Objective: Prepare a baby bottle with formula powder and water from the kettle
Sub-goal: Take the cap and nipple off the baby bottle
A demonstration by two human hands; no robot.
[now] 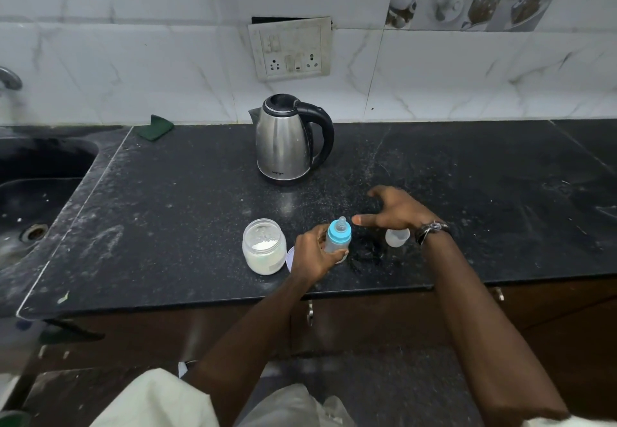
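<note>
A small baby bottle [338, 238] with a blue collar and clear teat stands near the counter's front edge. My left hand [314, 254] grips its body from the left. My right hand [394, 209] hovers just right of the teat with fingers spread and holds nothing. An open jar of white formula powder [264, 246] stands left of the bottle. The jar's lid [289, 259] lies mostly hidden behind my left hand. A translucent bottle cap [396, 238] sits under my right wrist. The steel kettle [289, 139] with a black handle stands further back, lid closed.
The black stone counter [167, 212] is dusted with white powder. A dark sink [36, 199] lies at the left, with a tap [10, 77] above it. A green scrub pad [156, 127] leans at the wall. A switch and socket panel [291, 49] is on the tiled wall.
</note>
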